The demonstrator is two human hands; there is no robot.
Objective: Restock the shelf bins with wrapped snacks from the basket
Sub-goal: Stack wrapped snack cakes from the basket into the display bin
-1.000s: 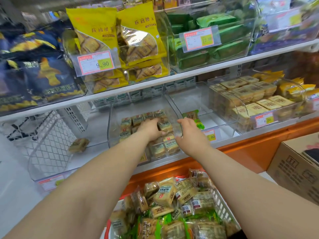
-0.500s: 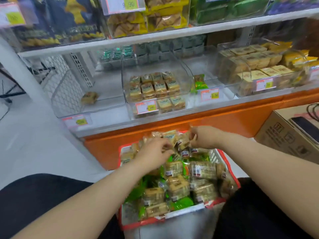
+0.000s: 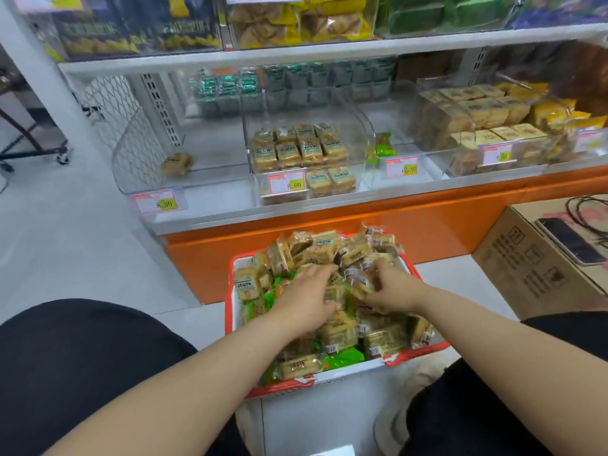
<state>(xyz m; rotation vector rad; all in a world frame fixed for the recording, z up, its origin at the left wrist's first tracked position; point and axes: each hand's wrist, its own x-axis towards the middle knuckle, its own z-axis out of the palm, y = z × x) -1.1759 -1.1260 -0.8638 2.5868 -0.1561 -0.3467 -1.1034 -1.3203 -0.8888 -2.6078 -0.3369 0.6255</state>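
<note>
Both hands are down in the basket (image 3: 241,319), a red and white one that sits on the floor in front of the shelf (image 3: 329,205). The basket is piled high with wrapped snacks (image 3: 339,330), mostly tan cakes in clear wrappers, with some green packs mixed in.

The left hand (image 3: 304,299) lies flat on the pile with its fingers spread, reaching toward the middle. Its grip looks loose; it presses on the snacks but is not wrapped round one.

The right hand (image 3: 391,291) is just beside it. Its fingers curl round a small wrapped snack (image 3: 362,284) near the top of the pile, so its grip is closed on that snack.

On the shelf above, the middle bin (image 3: 365,133) is clear plastic and holds rows of the same tan snacks, with a price tag (image 3: 286,183) on its front. The bin to the left (image 3: 131,172) has only one snack (image 3: 176,163) in it. To the right, another bin (image 3: 427,136) is full of yellow boxes.

A cardboard box (image 3: 533,274) stands on the floor at the right, with a phone (image 3: 569,240) on top.
</note>
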